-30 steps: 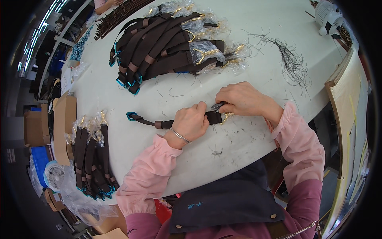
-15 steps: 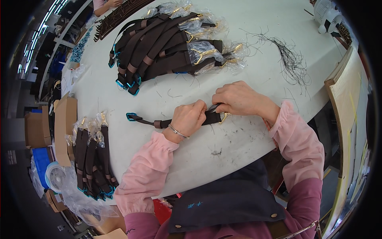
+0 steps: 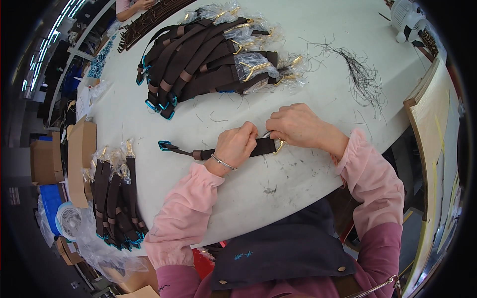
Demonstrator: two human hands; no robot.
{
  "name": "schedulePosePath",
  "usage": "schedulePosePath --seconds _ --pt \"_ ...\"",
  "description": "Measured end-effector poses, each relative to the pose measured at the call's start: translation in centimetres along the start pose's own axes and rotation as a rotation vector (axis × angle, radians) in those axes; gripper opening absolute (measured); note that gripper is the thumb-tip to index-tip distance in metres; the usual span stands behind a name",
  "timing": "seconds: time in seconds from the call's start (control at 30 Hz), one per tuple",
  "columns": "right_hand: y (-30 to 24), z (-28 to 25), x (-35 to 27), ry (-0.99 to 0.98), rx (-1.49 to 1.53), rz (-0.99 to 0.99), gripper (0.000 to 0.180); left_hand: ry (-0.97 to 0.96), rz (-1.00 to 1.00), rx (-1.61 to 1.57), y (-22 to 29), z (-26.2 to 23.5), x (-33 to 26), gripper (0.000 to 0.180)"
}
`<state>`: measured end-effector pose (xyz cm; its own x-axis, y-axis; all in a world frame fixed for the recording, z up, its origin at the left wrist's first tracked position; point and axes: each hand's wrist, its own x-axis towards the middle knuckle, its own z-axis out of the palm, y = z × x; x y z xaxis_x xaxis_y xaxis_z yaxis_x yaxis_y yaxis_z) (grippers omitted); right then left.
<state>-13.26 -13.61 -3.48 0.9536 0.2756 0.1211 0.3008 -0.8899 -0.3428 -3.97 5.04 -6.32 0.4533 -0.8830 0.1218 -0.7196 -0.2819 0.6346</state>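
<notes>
A dark brown webbing strap (image 3: 262, 147) lies across the table in front of me. It has a blue-wrapped buckle (image 3: 165, 145) at its left end, a brown keeper loop and a gold-coloured metal hook (image 3: 279, 146) at its right end. My left hand (image 3: 236, 148) is closed on the strap near its middle, fingertips pinched at its far edge. Just beside it, my right hand (image 3: 297, 125) is closed above the hook end. A small greyish curved piece shows between its fingertips; most of it is hidden.
A large heap of similar straps (image 3: 194, 59) with plastic-wrapped gold hooks lies at the far side. A smaller bundle (image 3: 117, 198) lies at the left table edge. Loose dark threads (image 3: 362, 74) are scattered far right, near a white fan (image 3: 407, 20). Another person's hand (image 3: 144, 4) shows far left.
The right fingertips have shifted slightly right along the strap, and the grey piece between them has turned. My left hand stays where it was.
</notes>
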Motion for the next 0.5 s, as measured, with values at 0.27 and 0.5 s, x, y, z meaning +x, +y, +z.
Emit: schedulePosePath --seconds 0.27,0.5 --pt "-3.5 0.9 -4.1 0.317 -0.274 0.028 0.016 0.068 -0.063 -0.026 -0.4 0.1 -0.2 0.005" --pt "-2.5 0.7 -4.2 0.404 -0.068 0.264 0.023 -0.03 -0.086 -0.015 1.2 -1.0 0.2 0.013"
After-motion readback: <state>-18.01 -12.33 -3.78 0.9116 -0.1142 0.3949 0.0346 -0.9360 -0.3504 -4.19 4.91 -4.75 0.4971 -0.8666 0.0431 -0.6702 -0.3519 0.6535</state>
